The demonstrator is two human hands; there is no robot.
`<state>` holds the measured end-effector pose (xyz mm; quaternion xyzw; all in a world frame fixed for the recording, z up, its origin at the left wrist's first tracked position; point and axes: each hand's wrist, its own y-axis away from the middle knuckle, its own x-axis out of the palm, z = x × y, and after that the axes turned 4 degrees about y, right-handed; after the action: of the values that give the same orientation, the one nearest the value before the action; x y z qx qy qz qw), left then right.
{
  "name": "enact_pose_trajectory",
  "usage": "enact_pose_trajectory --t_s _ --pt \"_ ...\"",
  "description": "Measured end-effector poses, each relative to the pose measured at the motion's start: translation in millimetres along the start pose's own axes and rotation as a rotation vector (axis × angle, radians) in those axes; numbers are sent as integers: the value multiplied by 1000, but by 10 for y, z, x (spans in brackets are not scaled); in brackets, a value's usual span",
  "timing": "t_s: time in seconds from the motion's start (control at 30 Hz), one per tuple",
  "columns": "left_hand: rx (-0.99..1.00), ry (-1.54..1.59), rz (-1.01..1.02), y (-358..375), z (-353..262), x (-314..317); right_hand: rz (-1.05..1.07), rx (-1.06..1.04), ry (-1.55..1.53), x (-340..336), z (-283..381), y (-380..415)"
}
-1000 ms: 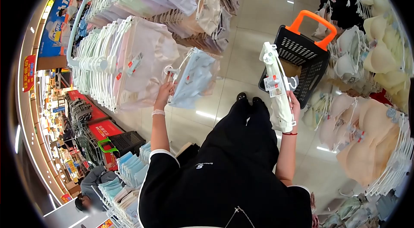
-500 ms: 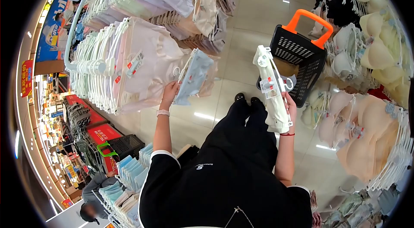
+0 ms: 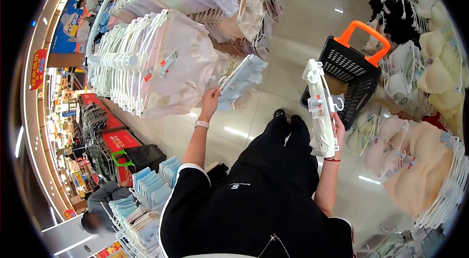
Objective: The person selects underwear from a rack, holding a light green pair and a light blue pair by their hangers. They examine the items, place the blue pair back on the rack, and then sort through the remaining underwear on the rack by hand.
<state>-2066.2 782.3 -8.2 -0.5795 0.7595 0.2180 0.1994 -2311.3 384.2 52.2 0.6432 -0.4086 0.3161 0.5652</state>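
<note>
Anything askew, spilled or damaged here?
Nothing stands out. No spill or damage visible; the basket stands on the floor, the left hand holds a blue garment, the right hand a white garment. Finer rack details are too small to judge.

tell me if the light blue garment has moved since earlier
Yes, slightly: the light blue garment has shifted away from the rack's end cap, toward the aisle.

Tag print — too small to read; basket — partly hidden by pale garment.
</note>
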Motion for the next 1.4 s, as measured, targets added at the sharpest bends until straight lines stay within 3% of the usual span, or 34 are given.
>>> enact_pose_trajectory --t_s 0.3,0.63,0.73,0.83,1.03,1.13,1.23,1.33,1.4 --pt "49 -294 -81 -64 -92 -80 66 40 -20 37 2 -24" --pt "4 -371 -97 -145 -60 -350 74 62 10 53 20 -47" --pt "44 -351 -137 -122 -24 -331 69 63 8 69 31 -71" --pt "223 -346 -193 -140 52 -282 75 43 41 46 53 -93" --pt "90 -193 -164 -174 92 -227 2 2 83 75 63 -73" --pt "-130 -301 -134 -182 119 -280 1 9 98 54 91 -73" --pt "-65 -271 -160 -140 83 -307 23 7 111 -13 121 -113" --pt "-165 -279 -116 -153 52 -336 27 1 114 21 146 -123" --pt "-16 -406 -175 -150 24 -331 23 -17 153 39 175 -135"
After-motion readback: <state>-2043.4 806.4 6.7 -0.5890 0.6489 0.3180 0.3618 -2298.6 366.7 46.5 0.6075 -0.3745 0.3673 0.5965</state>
